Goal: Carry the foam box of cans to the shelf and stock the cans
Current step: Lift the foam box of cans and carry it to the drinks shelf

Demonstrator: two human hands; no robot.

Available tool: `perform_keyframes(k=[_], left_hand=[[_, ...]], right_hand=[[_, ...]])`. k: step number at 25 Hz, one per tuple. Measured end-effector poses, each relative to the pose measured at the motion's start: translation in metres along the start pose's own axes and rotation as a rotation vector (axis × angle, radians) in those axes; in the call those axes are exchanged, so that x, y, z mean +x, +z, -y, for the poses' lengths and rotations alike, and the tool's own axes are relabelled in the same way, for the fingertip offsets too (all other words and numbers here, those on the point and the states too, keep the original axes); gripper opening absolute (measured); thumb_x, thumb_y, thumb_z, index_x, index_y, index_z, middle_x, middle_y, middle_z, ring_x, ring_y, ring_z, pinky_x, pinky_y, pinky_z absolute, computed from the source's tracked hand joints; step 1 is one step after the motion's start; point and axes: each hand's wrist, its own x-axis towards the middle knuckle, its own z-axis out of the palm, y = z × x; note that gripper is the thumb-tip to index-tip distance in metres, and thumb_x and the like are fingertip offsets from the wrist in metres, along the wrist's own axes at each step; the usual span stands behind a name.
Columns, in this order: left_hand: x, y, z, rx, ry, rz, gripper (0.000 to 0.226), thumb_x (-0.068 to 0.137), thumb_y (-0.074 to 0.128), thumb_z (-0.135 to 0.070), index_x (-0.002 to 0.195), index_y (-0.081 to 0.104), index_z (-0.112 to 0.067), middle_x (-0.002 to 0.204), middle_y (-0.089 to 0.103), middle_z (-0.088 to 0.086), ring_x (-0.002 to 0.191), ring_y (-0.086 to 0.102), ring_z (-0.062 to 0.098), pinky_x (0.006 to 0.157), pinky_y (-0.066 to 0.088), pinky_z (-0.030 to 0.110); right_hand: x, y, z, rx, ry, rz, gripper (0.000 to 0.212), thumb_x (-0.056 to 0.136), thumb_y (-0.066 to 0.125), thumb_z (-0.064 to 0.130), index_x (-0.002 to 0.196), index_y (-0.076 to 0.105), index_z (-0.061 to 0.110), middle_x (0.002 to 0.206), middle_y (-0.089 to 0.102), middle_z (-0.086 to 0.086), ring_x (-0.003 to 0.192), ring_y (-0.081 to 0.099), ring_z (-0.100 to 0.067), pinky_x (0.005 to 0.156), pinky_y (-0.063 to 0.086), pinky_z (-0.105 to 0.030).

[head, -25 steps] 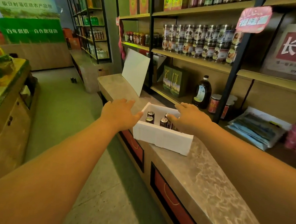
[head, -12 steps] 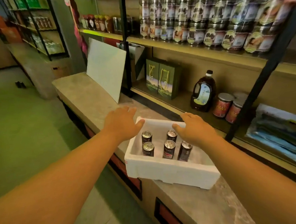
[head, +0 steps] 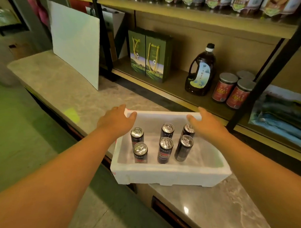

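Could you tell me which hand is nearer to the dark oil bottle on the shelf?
Right. The right hand rests on the foam box's far right corner, just below the oil bottle; the left hand is at the far left corner.

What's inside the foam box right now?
Six upright dark cans stand in the foam box. The right hand partly covers one; the floor beneath them is hidden.

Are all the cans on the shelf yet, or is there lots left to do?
Not yet. Done: the foam box sits on the counter by the shelf. In hand: the left hand and right hand rest on its far corners. Left: all six cans stand inside, none stocked.
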Motion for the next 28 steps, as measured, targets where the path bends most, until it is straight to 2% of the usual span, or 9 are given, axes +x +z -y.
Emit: perform_keyframes(k=[4, 8, 11, 13, 15, 18, 20, 22, 28], left_hand=[[0.02, 0.037, 0.004, -0.135, -0.054, 0.03, 0.067, 0.088, 0.036, -0.066, 0.142, 0.041, -0.028, 0.138, 0.053, 0.007, 0.121, 0.053, 0.032, 0.099, 0.044, 0.046], [0.036, 0.076, 0.006, -0.294, -0.213, 0.017, 0.065, 0.086, 0.048, -0.058, 0.135, 0.05, -0.016, 0.127, 0.059, 0.012, 0.106, 0.06, 0.034, 0.083, 0.047, 0.038], [0.039, 0.098, 0.012, -0.357, -0.301, -0.069, 0.06, 0.082, 0.061, -0.046, 0.13, 0.051, -0.011, 0.124, 0.055, 0.014, 0.093, 0.06, 0.033, 0.073, 0.045, 0.036], [0.04, 0.105, 0.017, -0.384, -0.342, -0.08, 0.057, 0.082, 0.064, -0.039, 0.131, 0.047, -0.013, 0.119, 0.057, 0.012, 0.093, 0.059, 0.033, 0.073, 0.044, 0.037], [0.04, 0.111, 0.025, -0.398, -0.352, -0.072, 0.053, 0.083, 0.065, -0.039, 0.128, 0.051, -0.015, 0.108, 0.061, 0.006, 0.09, 0.058, 0.03, 0.073, 0.043, 0.035], [0.036, 0.112, 0.036, -0.453, -0.374, -0.046, 0.052, 0.083, 0.067, -0.047, 0.123, 0.057, -0.015, 0.107, 0.064, 0.006, 0.088, 0.059, 0.028, 0.07, 0.043, 0.033], [0.03, 0.109, 0.043, -0.518, -0.412, 0.062, 0.05, 0.088, 0.059, -0.051, 0.124, 0.057, -0.016, 0.105, 0.066, 0.006, 0.087, 0.062, 0.027, 0.066, 0.043, 0.033], [0.024, 0.105, 0.048, -0.567, -0.45, 0.134, 0.037, 0.095, 0.052, -0.041, 0.123, 0.054, -0.017, 0.097, 0.065, 0.005, 0.08, 0.061, 0.024, 0.061, 0.042, 0.031], [0.024, 0.108, 0.049, -0.544, -0.471, 0.173, 0.052, 0.081, 0.067, -0.012, 0.129, 0.049, -0.022, 0.11, 0.063, 0.01, 0.096, 0.061, 0.035, 0.083, 0.053, 0.047]], right_hand=[[0.023, 0.014, -0.041, 0.08, 0.041, -0.038, 0.072, 0.092, 0.04, 0.063, 0.152, 0.027, 0.026, 0.156, 0.036, -0.004, 0.136, 0.042, -0.03, 0.101, 0.04, -0.043], [0.038, 0.027, -0.08, 0.248, 0.072, -0.119, 0.053, 0.089, 0.049, 0.051, 0.136, 0.046, 0.027, 0.136, 0.055, -0.002, 0.115, 0.055, -0.026, 0.087, 0.047, -0.039], [0.049, 0.037, -0.104, 0.226, 0.242, -0.081, 0.078, 0.088, 0.057, 0.051, 0.151, 0.027, 0.017, 0.152, 0.037, -0.009, 0.131, 0.045, -0.033, 0.091, 0.046, -0.044], [0.057, 0.043, -0.116, 0.262, 0.344, -0.016, 0.09, 0.084, 0.065, 0.048, 0.155, 0.017, 0.021, 0.154, 0.037, -0.007, 0.13, 0.047, -0.034, 0.089, 0.048, -0.044], [0.062, 0.05, -0.126, 0.298, 0.388, 0.028, 0.087, 0.08, 0.072, 0.038, 0.152, 0.027, 0.021, 0.142, 0.05, -0.006, 0.115, 0.057, -0.032, 0.083, 0.049, -0.04], [0.067, 0.06, -0.133, 0.408, 0.416, 0.06, 0.063, 0.078, 0.075, 0.024, 0.136, 0.051, 0.023, 0.121, 0.063, -0.009, 0.098, 0.062, -0.033, 0.085, 0.054, -0.044], [0.068, 0.06, -0.133, 0.422, 0.436, 0.091, 0.059, 0.078, 0.075, 0.021, 0.133, 0.055, 0.025, 0.116, 0.064, -0.009, 0.096, 0.063, -0.034, 0.084, 0.054, -0.045], [0.068, 0.059, -0.13, 0.382, 0.444, 0.142, 0.06, 0.077, 0.077, 0.022, 0.132, 0.054, 0.025, 0.113, 0.063, -0.009, 0.094, 0.062, -0.033, 0.077, 0.052, -0.04], [0.07, 0.058, -0.128, 0.276, 0.438, 0.17, 0.06, 0.078, 0.075, 0.014, 0.132, 0.053, 0.023, 0.112, 0.061, -0.012, 0.096, 0.06, -0.035, 0.081, 0.054, -0.044]])
